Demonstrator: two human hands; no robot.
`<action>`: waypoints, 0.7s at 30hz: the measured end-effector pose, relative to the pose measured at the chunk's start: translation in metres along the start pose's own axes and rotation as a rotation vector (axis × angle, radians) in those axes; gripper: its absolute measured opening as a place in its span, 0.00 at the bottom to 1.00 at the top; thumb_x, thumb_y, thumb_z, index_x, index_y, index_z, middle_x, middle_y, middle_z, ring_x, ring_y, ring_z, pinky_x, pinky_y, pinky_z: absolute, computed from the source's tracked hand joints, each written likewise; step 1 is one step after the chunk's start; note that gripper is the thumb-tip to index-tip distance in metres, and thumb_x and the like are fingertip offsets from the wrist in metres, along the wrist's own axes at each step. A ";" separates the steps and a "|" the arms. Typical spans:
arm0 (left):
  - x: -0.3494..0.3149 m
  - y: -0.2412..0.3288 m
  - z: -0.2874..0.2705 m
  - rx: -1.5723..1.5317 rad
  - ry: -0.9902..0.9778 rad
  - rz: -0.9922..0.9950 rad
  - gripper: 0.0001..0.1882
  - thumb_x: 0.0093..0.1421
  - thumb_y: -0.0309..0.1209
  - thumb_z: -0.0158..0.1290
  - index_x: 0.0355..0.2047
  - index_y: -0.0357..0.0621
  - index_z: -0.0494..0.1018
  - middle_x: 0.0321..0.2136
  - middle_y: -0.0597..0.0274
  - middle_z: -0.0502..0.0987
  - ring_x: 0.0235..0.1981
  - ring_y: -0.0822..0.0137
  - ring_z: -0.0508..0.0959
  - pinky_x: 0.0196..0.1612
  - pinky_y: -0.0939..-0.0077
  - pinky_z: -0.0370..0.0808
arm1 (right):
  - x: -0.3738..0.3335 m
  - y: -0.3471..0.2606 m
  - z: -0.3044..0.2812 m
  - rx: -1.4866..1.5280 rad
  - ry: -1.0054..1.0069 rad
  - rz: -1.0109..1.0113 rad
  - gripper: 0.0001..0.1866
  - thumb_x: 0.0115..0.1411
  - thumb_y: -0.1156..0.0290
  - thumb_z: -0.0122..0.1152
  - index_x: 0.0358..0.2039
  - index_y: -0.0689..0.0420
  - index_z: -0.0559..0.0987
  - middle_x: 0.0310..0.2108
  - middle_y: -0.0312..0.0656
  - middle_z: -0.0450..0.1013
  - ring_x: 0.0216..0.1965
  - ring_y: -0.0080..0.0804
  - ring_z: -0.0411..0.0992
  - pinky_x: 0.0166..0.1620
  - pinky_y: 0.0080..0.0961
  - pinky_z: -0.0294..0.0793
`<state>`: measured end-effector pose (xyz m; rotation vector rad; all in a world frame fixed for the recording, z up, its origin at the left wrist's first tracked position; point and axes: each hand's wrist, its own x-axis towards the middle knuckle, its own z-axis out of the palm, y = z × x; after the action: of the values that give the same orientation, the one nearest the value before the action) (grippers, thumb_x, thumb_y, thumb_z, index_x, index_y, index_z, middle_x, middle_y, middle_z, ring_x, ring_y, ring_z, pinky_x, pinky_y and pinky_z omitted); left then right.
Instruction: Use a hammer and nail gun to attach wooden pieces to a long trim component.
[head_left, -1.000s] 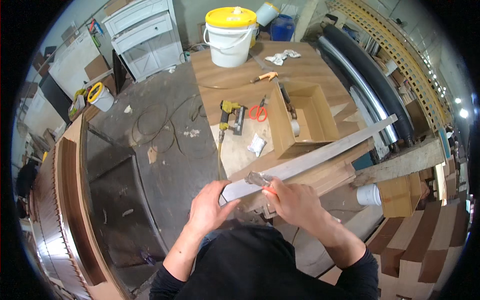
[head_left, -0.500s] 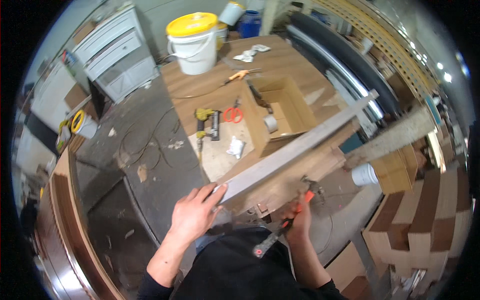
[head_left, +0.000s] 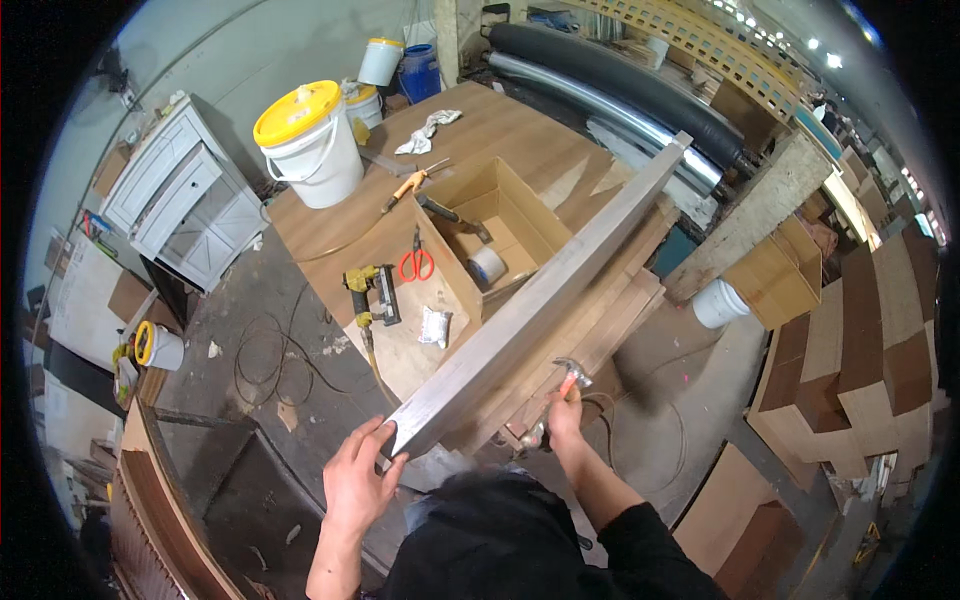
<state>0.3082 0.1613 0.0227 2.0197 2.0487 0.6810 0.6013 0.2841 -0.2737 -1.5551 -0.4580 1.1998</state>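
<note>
My left hand (head_left: 357, 473) grips the near end of a long pale wooden board (head_left: 520, 302), thumb at the lower corner and fingers on the top edge. The board stands on its narrow side and runs away to the far right. In my right hand (head_left: 566, 415) is a claw hammer (head_left: 576, 377) with an orange grip, its metal head up near the board's right side. Brown wooden planks (head_left: 606, 325) lie beside and under the board. Left of it are a yellow nail gun (head_left: 370, 295), red-handled scissors (head_left: 417, 263) and a small white packet (head_left: 434, 327).
An open cardboard box (head_left: 515, 218) holding a tape roll sits against the board's far side. Past it stands a white bucket (head_left: 312, 160) with a yellow lid. A hose loops over the floor at left. Stacked cardboard (head_left: 840, 370) and a concrete post (head_left: 750, 215) are at right.
The view has shifted, and the board now stands more steeply across it. My right hand has turned the hammer and brought it closer to the planks. My left hand stays at the board's end.
</note>
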 end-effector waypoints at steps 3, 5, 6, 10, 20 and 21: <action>-0.008 0.003 -0.005 -0.129 -0.001 -0.178 0.28 0.48 0.27 0.69 0.51 0.46 0.76 0.49 0.54 0.79 0.46 0.54 0.81 0.45 0.65 0.80 | 0.073 0.037 -0.025 -0.212 0.089 -0.064 0.23 0.61 0.74 0.54 0.57 0.56 0.68 0.41 0.40 0.72 0.38 0.33 0.72 0.43 0.31 0.72; -0.024 -0.007 -0.010 -0.109 0.038 -0.210 0.28 0.48 0.26 0.69 0.51 0.45 0.76 0.49 0.54 0.79 0.44 0.55 0.82 0.42 0.66 0.79 | 0.084 0.047 -0.020 -0.294 0.068 -0.003 0.23 0.65 0.66 0.56 0.60 0.55 0.70 0.43 0.40 0.74 0.42 0.35 0.75 0.45 0.33 0.75; -0.035 -0.013 -0.015 -0.086 0.076 -0.242 0.28 0.47 0.25 0.69 0.51 0.44 0.76 0.48 0.53 0.79 0.43 0.56 0.82 0.40 0.68 0.79 | 0.078 0.047 -0.011 -0.300 0.037 0.006 0.23 0.65 0.66 0.56 0.60 0.55 0.70 0.43 0.40 0.74 0.42 0.35 0.75 0.45 0.33 0.75; -0.050 -0.024 -0.011 -0.176 0.144 -0.291 0.27 0.48 0.23 0.69 0.50 0.42 0.76 0.42 0.53 0.80 0.37 0.60 0.82 0.35 0.72 0.76 | 0.060 0.043 -0.028 0.383 -0.064 0.502 0.09 0.69 0.62 0.47 0.31 0.47 0.70 0.20 0.31 0.62 0.17 0.25 0.62 0.18 0.27 0.60; -0.075 -0.042 0.004 -0.353 0.282 -0.560 0.13 0.56 0.24 0.62 0.42 0.37 0.79 0.36 0.53 0.80 0.36 0.59 0.80 0.40 0.69 0.75 | -0.034 -0.132 -0.002 0.258 0.098 -0.231 0.22 0.66 0.72 0.53 0.60 0.51 0.65 0.24 0.31 0.63 0.18 0.19 0.61 0.19 0.19 0.62; -0.075 -0.042 0.008 -0.376 0.288 -0.547 0.12 0.56 0.25 0.62 0.42 0.37 0.79 0.35 0.52 0.80 0.36 0.58 0.80 0.41 0.68 0.75 | -0.040 -0.164 0.001 0.184 0.001 -0.369 0.29 0.66 0.72 0.54 0.66 0.52 0.61 0.24 0.31 0.62 0.18 0.17 0.59 0.20 0.17 0.62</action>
<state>0.2781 0.0906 -0.0170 1.1399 2.2610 1.1685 0.6301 0.3116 -0.1095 -1.2489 -0.5876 0.9278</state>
